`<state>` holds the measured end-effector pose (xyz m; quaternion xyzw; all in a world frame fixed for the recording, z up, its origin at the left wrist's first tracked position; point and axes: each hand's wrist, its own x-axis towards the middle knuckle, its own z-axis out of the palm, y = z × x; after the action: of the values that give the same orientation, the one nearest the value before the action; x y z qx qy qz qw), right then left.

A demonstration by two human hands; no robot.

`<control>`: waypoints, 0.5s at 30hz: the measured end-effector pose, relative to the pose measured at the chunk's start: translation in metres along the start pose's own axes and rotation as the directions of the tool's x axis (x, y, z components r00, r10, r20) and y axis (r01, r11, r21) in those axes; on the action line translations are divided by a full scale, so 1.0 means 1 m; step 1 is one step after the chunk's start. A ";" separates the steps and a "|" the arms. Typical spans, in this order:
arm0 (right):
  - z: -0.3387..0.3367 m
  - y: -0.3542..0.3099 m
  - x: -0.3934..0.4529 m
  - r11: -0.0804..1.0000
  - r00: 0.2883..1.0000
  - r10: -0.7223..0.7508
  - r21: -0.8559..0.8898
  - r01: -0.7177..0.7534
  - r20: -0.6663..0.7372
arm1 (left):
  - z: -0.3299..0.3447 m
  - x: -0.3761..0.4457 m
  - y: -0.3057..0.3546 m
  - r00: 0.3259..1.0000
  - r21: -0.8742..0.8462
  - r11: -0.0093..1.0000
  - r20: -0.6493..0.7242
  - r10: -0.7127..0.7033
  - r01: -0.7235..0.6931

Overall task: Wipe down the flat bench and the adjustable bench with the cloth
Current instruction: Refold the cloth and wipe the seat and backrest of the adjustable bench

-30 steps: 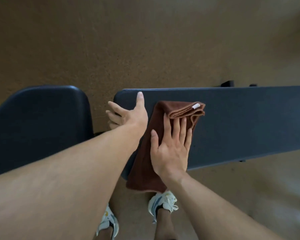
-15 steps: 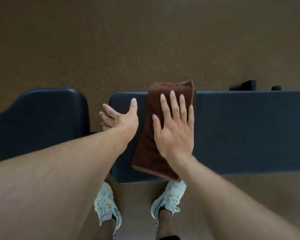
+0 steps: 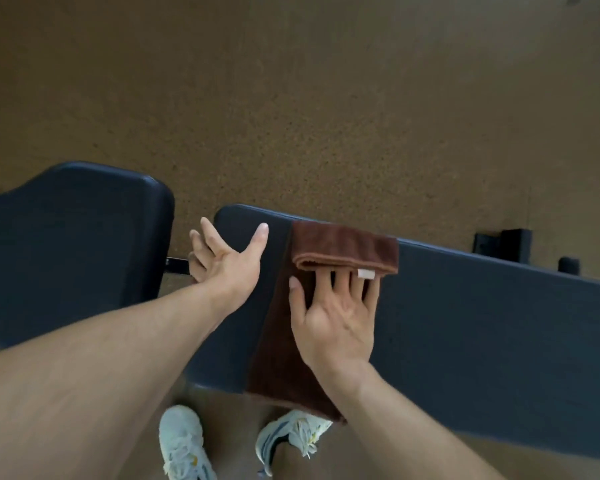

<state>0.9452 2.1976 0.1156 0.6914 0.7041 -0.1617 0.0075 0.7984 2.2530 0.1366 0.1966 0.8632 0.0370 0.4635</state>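
A brown cloth [image 3: 278, 344] lies across the long dark bench pad [image 3: 482, 327], near its left end. Its near end hangs over the pad's front edge. Its far end is folded back over my fingertips, and a small white tag shows there. My right hand [image 3: 333, 323] presses flat on the cloth, fingers spread, tips hidden under the fold. My left hand [image 3: 226, 265] rests at the pad's left end with the thumb on top and the fingers spread over the gap. A second dark pad [image 3: 70, 244] sits to the left, across a narrow gap.
Brown speckled floor [image 3: 326, 116] surrounds the benches. Black frame parts [image 3: 503, 244] stick out behind the long pad at right. My feet in white sneakers [image 3: 184, 445] stand right against the pad's front edge.
My right hand has drawn the cloth back toward me. The cloth's far end, which lay flat over the far edge, is now folded over my fingertips. My left hand stays at the pad's end.
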 end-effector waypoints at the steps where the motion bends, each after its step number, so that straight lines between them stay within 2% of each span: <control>1: -0.002 -0.002 0.008 1.000 1.000 -0.017 -0.006 0.017 -0.002 | 0.000 0.000 -0.001 1.000 -0.001 1.000 0.000 0.004 -0.004; 5: -0.008 -0.009 0.044 0.998 0.998 -0.067 -0.013 0.067 0.004 | -0.002 0.001 -0.003 0.999 -0.022 0.999 0.022 0.038 -0.038; 10: -0.022 -0.030 0.094 0.998 0.997 -0.057 -0.007 0.057 0.052 | -0.009 0.007 -0.010 0.984 -0.184 0.976 0.112 0.139 -0.117; 13: -0.024 -0.035 0.098 1.000 0.997 -0.022 -0.010 0.023 0.072 | -0.025 0.017 -0.023 0.930 -0.461 0.886 0.298 0.214 -0.056; 15: -0.022 -0.043 0.093 0.999 0.999 -0.023 -0.021 0.023 0.039 | -0.037 0.019 -0.049 0.895 -0.637 0.770 0.331 0.298 -0.022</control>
<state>0.9037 2.2935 0.1239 0.6799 0.7134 -0.1676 0.0271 0.7437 2.2196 0.1306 0.1117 0.6641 0.3154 0.6686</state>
